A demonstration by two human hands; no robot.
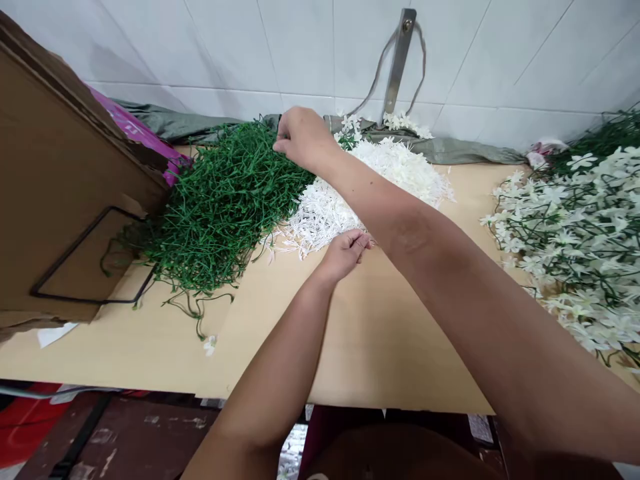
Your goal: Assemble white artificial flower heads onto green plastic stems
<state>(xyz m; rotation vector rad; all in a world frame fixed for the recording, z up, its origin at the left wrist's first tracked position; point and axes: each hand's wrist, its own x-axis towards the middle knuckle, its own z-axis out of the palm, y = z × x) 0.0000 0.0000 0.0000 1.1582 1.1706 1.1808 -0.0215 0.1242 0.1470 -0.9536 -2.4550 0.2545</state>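
Green plastic stems [220, 200], a tangled heap, lie on the far left of the pale wooden tabletop [390, 340], against a leaning brown cardboard sheet [55, 167]. Right hand [300, 137] reaches across to the far edge of this heap; fingers curl down and pinch at the stems, though exactly what they grip is hidden by the knuckles. Left hand [345, 252] rests nearer, at the near edge of a pile of loose white plastic flower heads [360, 187] just right of the stems; fingertips are closed together in a narrow pinch, contents too small to tell. Far right: a mound of assembled white flowers on green stems [580, 233]. Behind, a white tiled wall [300, 47], a metal bracket [397, 60], and grey-green cloth [465, 152] along the table's far edge.
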